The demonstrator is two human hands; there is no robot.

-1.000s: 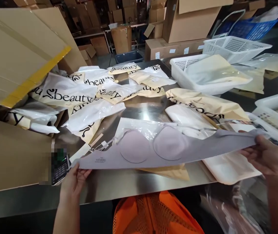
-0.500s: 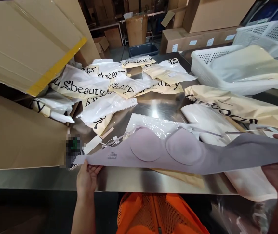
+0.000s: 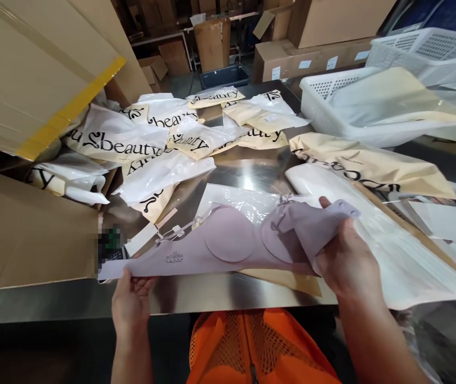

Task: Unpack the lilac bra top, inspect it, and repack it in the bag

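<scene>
A pale lilac bra [image 3: 230,234] lies with its cups facing up along the front of the metal table. My left hand [image 3: 132,290] pinches the lower edge of its left band. Between the thumb and fingers of my right hand [image 3: 350,258] is the other band, folded inward over the right cup. Beneath the bra are a clear plastic bag [image 3: 228,197] and a beige packet [image 3: 287,281], both partly covered. A white paper tag [image 3: 142,238] on a cord lies by the left strap.
Several printed plastic bags [image 3: 132,144] are heaped at the back left beside an open cardboard box [image 3: 31,229]. To the right, white plastic bags [image 3: 388,240] and a beige printed bag [image 3: 372,165] lie before a white basket [image 3: 332,109]. The metal table's edge [image 3: 196,304] runs in front of me.
My right hand has come inward from the far right, bringing the outstretched right band over the right cup. My left hand keeps its hold. The view has shifted slightly.
</scene>
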